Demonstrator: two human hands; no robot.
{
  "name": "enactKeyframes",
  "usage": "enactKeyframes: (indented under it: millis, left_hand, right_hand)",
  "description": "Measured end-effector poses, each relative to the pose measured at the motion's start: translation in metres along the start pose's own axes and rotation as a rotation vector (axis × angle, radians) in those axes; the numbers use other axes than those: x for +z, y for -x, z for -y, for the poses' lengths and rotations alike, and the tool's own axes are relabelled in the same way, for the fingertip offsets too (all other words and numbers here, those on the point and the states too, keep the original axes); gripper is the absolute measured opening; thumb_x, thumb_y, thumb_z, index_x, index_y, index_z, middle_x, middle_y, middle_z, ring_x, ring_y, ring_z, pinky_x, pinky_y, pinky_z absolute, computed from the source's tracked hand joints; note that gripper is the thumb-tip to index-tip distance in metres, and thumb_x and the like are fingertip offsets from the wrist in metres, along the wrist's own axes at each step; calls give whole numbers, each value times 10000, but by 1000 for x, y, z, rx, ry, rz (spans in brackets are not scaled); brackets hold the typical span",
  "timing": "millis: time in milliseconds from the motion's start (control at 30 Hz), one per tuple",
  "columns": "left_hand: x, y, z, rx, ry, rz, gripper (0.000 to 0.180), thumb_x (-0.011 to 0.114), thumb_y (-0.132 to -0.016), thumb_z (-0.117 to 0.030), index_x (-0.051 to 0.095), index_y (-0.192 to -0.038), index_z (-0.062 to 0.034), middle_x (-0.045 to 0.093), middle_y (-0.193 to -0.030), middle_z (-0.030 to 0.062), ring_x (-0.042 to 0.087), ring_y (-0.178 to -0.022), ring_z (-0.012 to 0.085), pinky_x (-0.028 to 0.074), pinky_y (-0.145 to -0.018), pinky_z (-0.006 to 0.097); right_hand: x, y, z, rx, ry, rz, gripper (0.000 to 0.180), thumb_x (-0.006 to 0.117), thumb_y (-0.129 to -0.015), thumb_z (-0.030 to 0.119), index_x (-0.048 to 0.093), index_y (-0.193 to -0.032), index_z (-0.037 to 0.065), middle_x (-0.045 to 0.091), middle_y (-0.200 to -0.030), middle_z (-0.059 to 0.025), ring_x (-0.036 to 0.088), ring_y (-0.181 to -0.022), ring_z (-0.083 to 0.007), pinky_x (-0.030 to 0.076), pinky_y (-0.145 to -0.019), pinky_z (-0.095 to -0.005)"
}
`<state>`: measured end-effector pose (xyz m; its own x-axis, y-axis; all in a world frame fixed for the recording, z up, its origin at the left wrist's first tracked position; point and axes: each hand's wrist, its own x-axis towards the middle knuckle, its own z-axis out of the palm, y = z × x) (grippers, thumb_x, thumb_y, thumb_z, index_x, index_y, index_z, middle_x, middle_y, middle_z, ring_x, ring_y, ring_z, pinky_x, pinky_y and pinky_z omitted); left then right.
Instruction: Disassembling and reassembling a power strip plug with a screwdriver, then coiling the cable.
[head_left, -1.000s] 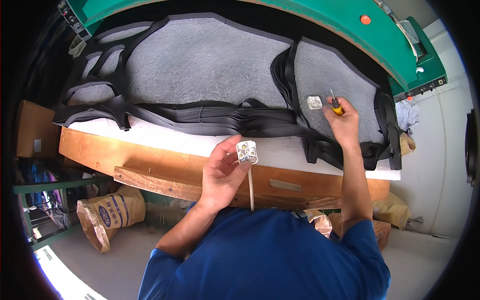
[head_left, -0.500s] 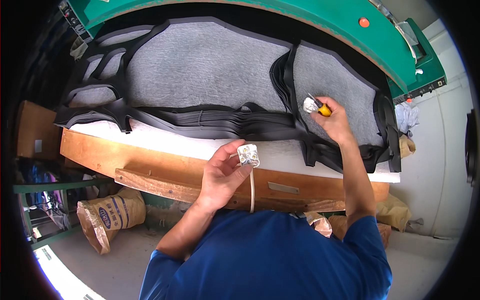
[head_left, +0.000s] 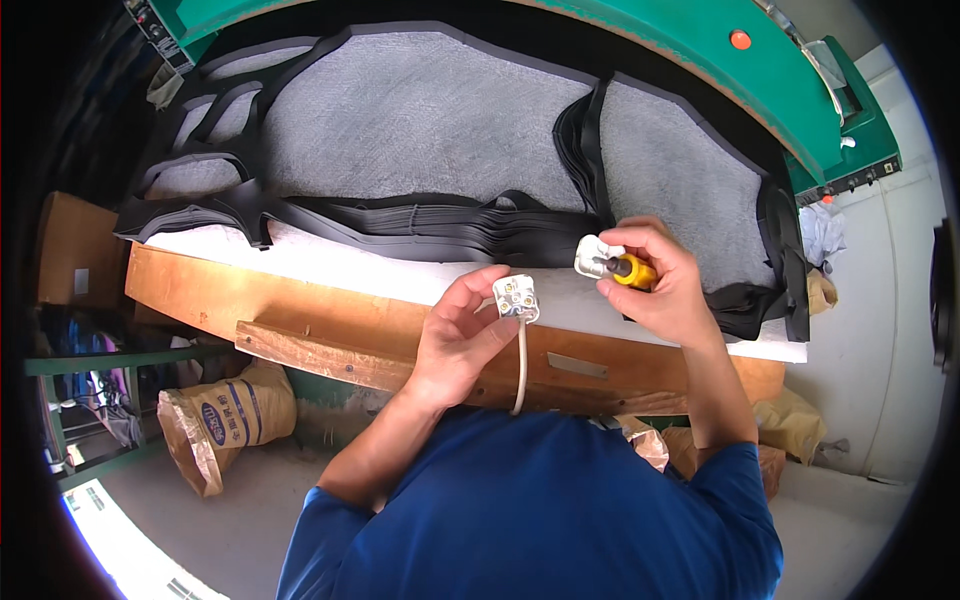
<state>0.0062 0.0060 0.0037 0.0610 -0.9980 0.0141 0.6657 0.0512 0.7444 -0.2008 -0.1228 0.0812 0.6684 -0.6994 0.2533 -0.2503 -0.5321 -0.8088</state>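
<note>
Between the fingertips and thumb of my left hand [head_left: 455, 345] is a white electrical connector [head_left: 516, 297], its inner face up and brass-coloured terminals showing. A white cord [head_left: 522, 370] hangs from its lower edge toward my body. My right hand [head_left: 665, 285] grips a small yellow-handled screwdriver [head_left: 637, 272] and, along with it, a white plastic cover [head_left: 590, 255] with its hollow side showing. The screwdriver's shaft lies across the cover. A short gap separates the cover from the connector; both hands are above the near edge of the workbench.
Stacked black-edged sheets [head_left: 470, 235] and grey felt-like material [head_left: 420, 120] cover the bench behind my hands. A wooden rail [head_left: 310, 355] runs along its front. The green machine beam [head_left: 700, 70] arches over the far side. A paper sack [head_left: 235, 420] lies at lower left.
My right hand has come down and left, bringing the screwdriver and cover closer to the connector. The cover has turned to show its hollow side. My left hand has shifted slightly right.
</note>
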Motion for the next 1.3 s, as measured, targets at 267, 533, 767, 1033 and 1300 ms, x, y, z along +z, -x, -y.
enactKeyframes:
  millis: [267,533,767,1033,1300]
  left_hand:
    - [1,4,-2,45,-2,-62,503,540,-852,137,416,-1320,-1,542,-1217,82,568,-1051,141,464,-926,268]
    - [2,6,-5,80,-21,-34,495,536,-850,138,411,-1312,11,526,-1243,99,543,-1110,164,444,-968,298]
    - [1,4,-4,-10,40,-34,506,533,-865,120,381,-1332,-3,516,-1243,107,553,-1077,174,465,-936,291]
    - [10,-3,-2,-25,13,-29,494,560,-893,42,384,-1350,-26,533,-1208,96,586,-1024,189,512,-881,316]
    - [19,-24,-27,-232,-180,-117,251,565,-944,-160,581,-1171,-55,642,-1040,50,644,-940,173,575,-763,308]
  right_hand:
    - [50,11,3,170,-287,-26,450,695,-735,-99,537,-1149,-15,527,-1070,-60,575,-952,-111,472,-826,-243]
    - [66,15,3,143,-351,-72,436,678,-741,-115,533,-1141,-18,519,-1092,-62,569,-943,-108,473,-817,-238]
    - [55,19,3,265,-424,-28,435,673,-766,-96,535,-1169,-9,603,-1008,-34,566,-901,-72,471,-785,-214]
    - [38,11,-2,229,-450,-3,440,675,-770,-96,546,-1179,0,605,-1026,-38,566,-919,-71,468,-777,-207]
    - [40,-8,-1,178,-449,81,464,673,-772,-94,539,-1204,5,602,-1043,-49,578,-931,-89,477,-813,-225]
